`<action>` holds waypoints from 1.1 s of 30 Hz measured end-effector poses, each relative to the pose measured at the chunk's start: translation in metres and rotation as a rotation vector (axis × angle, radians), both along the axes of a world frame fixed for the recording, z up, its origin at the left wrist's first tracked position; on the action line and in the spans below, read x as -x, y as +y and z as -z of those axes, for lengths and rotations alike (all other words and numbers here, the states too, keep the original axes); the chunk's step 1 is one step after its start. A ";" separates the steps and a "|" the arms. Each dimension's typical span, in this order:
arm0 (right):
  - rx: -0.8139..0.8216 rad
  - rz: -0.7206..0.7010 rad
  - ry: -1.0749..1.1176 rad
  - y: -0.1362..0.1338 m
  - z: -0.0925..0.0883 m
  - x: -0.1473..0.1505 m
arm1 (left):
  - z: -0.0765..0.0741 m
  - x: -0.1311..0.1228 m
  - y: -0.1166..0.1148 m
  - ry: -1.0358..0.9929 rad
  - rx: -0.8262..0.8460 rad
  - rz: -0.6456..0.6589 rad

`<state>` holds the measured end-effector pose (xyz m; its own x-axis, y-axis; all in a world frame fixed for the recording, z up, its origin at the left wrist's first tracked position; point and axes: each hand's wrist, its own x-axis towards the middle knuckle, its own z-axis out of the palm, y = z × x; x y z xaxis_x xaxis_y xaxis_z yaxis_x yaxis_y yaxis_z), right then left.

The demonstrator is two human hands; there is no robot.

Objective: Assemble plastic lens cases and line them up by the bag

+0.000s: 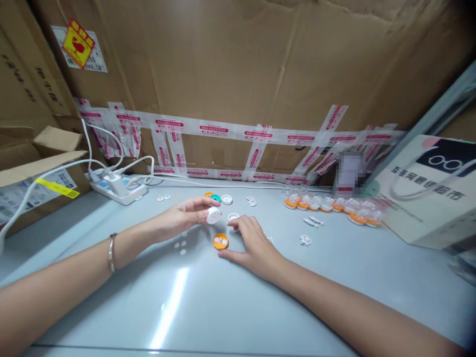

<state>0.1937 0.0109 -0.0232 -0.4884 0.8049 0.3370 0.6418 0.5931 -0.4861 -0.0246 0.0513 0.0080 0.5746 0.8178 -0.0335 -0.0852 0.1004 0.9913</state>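
My left hand (pixel 184 215) pinches a small white round disc (pixel 213 215) between thumb and fingers, just above the grey table (pixel 230 297). My right hand (pixel 251 245) rests on the table with its fingers spread; its fingertips touch a white ring-shaped cap (pixel 233 217). An orange round cap (pixel 220 241) with white pieces inside lies between the two hands, close to my right thumb. Behind the hands lie a teal cap (pixel 215 198), another white cap (pixel 226 199) and an orange one partly hidden.
A row of clear-topped orange caps (pixel 330 204) lies at the right rear. Small white plastic parts (pixel 305 240) are scattered about. A white power strip (pixel 119 189) with cables sits at left rear. Cardboard boxes wall the back and left; a printed box (pixel 427 193) stands right.
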 end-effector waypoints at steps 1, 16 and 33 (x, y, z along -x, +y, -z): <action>0.003 0.010 -0.014 0.000 0.000 0.001 | 0.002 0.000 -0.002 0.038 -0.029 0.016; 0.061 -0.025 -0.035 0.001 -0.005 0.005 | 0.014 -0.001 -0.003 0.259 -0.313 0.238; 0.076 -0.030 -0.022 0.003 -0.003 0.004 | 0.006 -0.006 -0.012 0.391 -0.719 0.260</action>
